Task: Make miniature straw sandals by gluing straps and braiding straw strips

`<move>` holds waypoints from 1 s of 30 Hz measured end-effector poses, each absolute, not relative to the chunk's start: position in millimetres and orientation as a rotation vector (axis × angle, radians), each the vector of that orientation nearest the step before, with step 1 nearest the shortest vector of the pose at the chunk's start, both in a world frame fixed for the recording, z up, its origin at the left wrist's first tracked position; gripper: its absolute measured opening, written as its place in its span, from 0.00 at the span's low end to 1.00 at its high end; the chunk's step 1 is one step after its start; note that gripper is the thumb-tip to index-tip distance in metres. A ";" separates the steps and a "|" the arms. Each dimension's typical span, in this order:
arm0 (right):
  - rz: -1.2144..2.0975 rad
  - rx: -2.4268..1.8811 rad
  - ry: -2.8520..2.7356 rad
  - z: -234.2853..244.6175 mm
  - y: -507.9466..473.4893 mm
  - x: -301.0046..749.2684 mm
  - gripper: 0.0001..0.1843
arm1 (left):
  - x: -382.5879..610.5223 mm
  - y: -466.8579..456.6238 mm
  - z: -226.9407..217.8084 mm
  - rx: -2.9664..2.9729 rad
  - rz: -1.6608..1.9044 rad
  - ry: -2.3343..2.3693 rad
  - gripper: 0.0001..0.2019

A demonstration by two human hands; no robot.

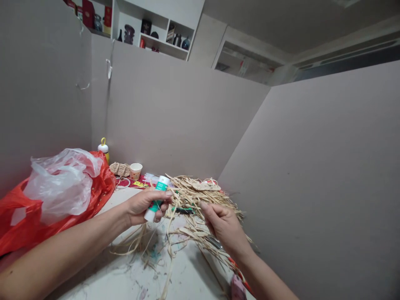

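Note:
My left hand is closed around a green-and-white glue stick, which leans slightly to the right. A thin pale thread hangs below that hand. Just right of it, a long dry straw strand runs down over the table. My right hand has thumb and forefinger pinched together; whatever they hold is too small to make out. Behind and under both hands spreads a loose heap of dry straw strands. A tool with a black-and-green handle lies partly under the straw.
Red and white plastic bags fill the left side. Behind them stand a yellow-and-white bottle, a woven straw sole and a paper cup. Red-handled scissors lie near my right forearm. Grey panels enclose the white table.

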State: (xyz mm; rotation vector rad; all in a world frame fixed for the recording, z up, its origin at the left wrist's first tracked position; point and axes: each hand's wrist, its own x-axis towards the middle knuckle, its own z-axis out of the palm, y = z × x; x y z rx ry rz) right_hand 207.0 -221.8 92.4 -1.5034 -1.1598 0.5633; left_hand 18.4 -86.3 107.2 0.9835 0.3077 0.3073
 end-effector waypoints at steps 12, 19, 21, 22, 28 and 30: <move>1.065 -1.337 -1.078 103.1 -209.3 185.3 0.17 | 22.2 -84.4 101.7 1.145 0.370 0.317 0.16; 0.675 -1.825 -1.155 83.7 -224.6 263.6 0.24 | 8.4 -57.7 119.0 1.127 0.681 0.390 0.13; 0.195 -2.075 -1.216 81.1 -228.1 275.7 0.22 | 4.6 -54.8 123.0 1.117 0.700 0.382 0.13; 0.001 -2.119 -1.233 82.4 -229.2 276.0 0.22 | 3.6 -54.6 124.2 1.115 0.705 0.376 0.13; 0.529 -1.598 -1.356 103.9 -213.2 200.9 0.28 | 8.9 -68.4 121.4 1.175 0.651 0.349 0.15; 0.795 -1.345 -1.380 101.6 -199.1 168.4 0.34 | 11.3 -75.1 119.6 1.193 0.608 0.331 0.15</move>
